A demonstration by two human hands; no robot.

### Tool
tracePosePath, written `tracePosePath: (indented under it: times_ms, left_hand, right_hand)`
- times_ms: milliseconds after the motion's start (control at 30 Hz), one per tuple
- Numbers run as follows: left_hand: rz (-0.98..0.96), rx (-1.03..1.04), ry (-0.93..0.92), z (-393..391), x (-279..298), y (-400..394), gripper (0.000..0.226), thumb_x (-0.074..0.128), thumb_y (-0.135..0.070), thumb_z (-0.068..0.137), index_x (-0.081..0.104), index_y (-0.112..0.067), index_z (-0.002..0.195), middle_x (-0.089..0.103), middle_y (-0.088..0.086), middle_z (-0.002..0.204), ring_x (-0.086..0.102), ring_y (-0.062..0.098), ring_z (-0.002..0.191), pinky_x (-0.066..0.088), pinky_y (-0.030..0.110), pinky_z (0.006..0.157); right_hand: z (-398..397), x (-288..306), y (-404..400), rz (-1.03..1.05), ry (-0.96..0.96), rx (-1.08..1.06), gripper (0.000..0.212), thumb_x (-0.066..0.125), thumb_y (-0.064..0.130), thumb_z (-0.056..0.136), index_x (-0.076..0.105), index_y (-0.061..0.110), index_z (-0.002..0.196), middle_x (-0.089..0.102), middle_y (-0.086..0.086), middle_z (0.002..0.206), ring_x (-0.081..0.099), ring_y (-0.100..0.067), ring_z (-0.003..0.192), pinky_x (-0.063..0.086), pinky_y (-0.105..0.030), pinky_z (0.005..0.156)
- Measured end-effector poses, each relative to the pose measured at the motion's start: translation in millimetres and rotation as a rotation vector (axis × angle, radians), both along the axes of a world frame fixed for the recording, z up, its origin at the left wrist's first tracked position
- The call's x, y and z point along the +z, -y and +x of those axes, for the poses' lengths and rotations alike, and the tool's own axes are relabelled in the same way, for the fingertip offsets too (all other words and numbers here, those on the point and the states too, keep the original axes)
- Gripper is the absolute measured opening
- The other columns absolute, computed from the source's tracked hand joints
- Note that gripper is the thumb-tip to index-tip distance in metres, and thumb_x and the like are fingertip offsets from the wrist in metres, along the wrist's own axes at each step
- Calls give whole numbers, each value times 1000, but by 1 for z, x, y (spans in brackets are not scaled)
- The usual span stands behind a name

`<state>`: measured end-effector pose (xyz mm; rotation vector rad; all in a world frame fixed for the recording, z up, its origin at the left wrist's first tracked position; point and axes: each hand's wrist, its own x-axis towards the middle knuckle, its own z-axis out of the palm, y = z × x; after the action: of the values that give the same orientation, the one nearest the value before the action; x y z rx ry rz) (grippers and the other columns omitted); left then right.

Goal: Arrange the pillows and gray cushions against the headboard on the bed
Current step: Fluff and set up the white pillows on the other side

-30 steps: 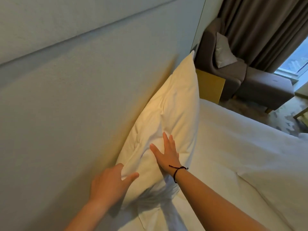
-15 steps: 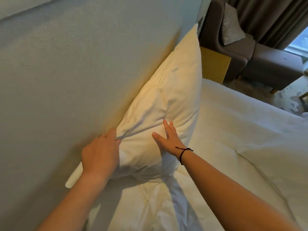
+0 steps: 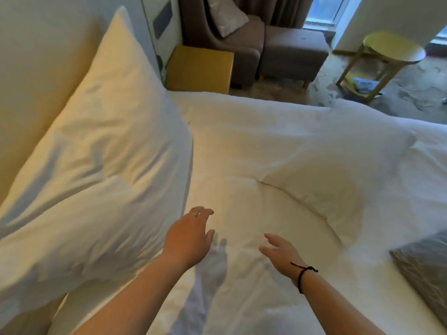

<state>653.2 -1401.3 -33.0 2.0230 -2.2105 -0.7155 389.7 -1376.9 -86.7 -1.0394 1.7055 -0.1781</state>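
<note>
A large white pillow (image 3: 101, 151) leans upright against the pale headboard (image 3: 31, 68) on the left. A second white pillow (image 3: 338, 170) lies flat on the white bed (image 3: 229, 141) to the right. A gray cushion (image 3: 425, 269) shows at the right edge, partly cut off. My left hand (image 3: 191, 235) hovers open just right of the leaning pillow's lower edge, holding nothing. My right hand (image 3: 280, 252), with a black wrist cord, hovers open over the sheet, apart from both pillows.
Beyond the bed's far side stand a yellow bedside cabinet (image 3: 200, 68), a brown armchair (image 3: 242, 39) with a light cushion (image 3: 227, 15) on it, a footstool (image 3: 292, 54) and a round side table (image 3: 391, 52). Dark curtains hang by the window.
Both hands have let go of the leaning pillow and moved right, out over the sheet. The view has swung right and down, revealing the flat pillow and the gray cushion.
</note>
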Motion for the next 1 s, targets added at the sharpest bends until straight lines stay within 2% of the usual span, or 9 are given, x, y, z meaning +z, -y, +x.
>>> tracePosePath:
  times_ms: [100,300,400,500,600,700,800,900,1000]
  left_hand:
    - [85,-13,-94,-65,-30,9,39,55,-36,95,46,-40,133,44,-17,142,62,10,104,46,31,82]
    - [163,4,-239,-170,-84,28,34,63,-21,91,57,-36,121,57,-13,127,58,6,109,48,33,93]
    - [177,13,-279,-202,-110,31,30,65,-21,91,60,-33,118,60,-11,122,60,5,105,48,31,92]
    - [205,16,-303,-217,-130,28,26,66,-26,91,61,-34,115,61,-14,120,61,3,102,47,26,89]
    - [218,43,-307,-220,-145,26,23,66,-29,91,62,-33,113,63,-17,115,63,1,99,46,22,84]
    - [238,91,-309,-216,-153,23,18,67,-33,90,64,-34,108,66,-21,105,65,-5,89,43,10,73]
    - [265,147,-325,-211,-155,21,11,67,-35,88,66,-36,99,69,-17,94,65,-6,77,42,10,65]
    - [282,185,-346,-211,-153,20,10,65,-33,89,67,-35,99,71,-12,94,69,4,78,47,23,71]
    - [278,225,-397,-211,-144,17,13,64,-33,91,67,-32,103,71,-11,98,70,8,84,51,30,79]
  right_hand:
    - [-99,-20,-4,-50,-153,-103,69,65,38,90,32,25,149,35,-3,154,38,-21,139,36,-40,111]
    - [-256,-76,22,-107,-441,-306,87,70,42,84,20,18,152,31,-13,153,34,-30,138,35,-45,109]
    - [-287,-106,44,-113,-450,-325,98,72,43,82,8,20,153,25,-17,155,35,-34,137,35,-47,108]
    - [-287,-129,70,-205,-342,-396,101,73,34,83,1,26,153,41,-17,144,49,-37,125,44,-46,100]
    - [-281,-146,86,-251,-437,-462,74,66,26,89,21,14,147,56,-20,126,58,-38,109,49,-42,84]
    - [-284,-144,95,-299,-688,-263,31,55,12,89,51,9,120,64,-18,107,62,-37,94,42,-34,68]
    - [-288,-128,100,-318,-692,-162,37,51,3,81,65,17,113,67,-12,102,62,-35,94,46,-32,70]
    - [-277,-108,92,-352,-553,-134,22,49,3,77,60,22,73,61,-4,77,58,-32,79,39,-26,56]
    - [-235,-90,77,-403,-410,-86,17,55,12,83,53,20,69,62,-6,78,55,-27,75,37,-27,62]
